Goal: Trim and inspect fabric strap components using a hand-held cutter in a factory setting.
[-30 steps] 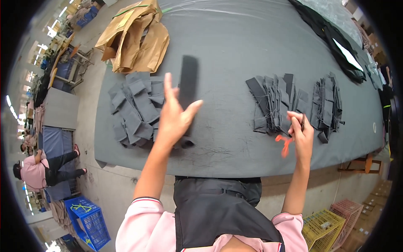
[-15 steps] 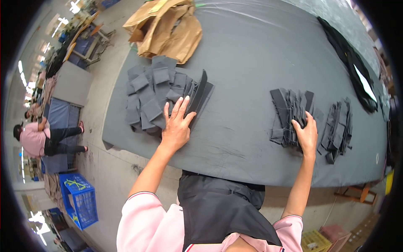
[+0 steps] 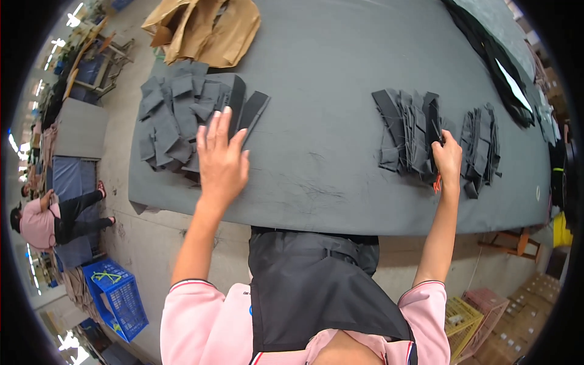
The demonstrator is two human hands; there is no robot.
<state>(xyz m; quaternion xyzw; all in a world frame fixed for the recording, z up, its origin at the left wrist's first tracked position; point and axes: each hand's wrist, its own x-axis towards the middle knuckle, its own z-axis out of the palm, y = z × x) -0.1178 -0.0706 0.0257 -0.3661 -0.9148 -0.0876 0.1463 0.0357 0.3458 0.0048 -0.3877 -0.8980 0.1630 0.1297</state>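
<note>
On the left of the table lies a loose pile of dark grey fabric pieces (image 3: pixel 167 121), many of them folded. My left hand (image 3: pixel 222 161) is open over the pile's right edge, fingers stretched; whether it touches the cloth I cannot tell. A dark fabric strip (image 3: pixel 254 112) lies slanted just beyond its fingertips. My right hand (image 3: pixel 448 159) is closed at the right side of a bunch of dark fabric strips (image 3: pixel 410 131). A small orange thing (image 3: pixel 437 182) shows beside the palm, but what the fingers hold is hidden. Another bunch of strips (image 3: pixel 480 146) lies right of that hand.
A brown paper bag (image 3: pixel 213 30) stands behind the pile. Loose dark threads (image 3: pixel 316 185) are scattered on the grey table cover (image 3: pixel 322 121). Black cloth (image 3: pixel 493 58) lies at the far right. Blue crate (image 3: pixel 118 298) and a person (image 3: pixel 45 219) are off to the left.
The view has shifted, so the table sits higher and farther left. My left fingers have straightened. My right hand has closed and moved slightly right of its bunch; the orange thing now shows.
</note>
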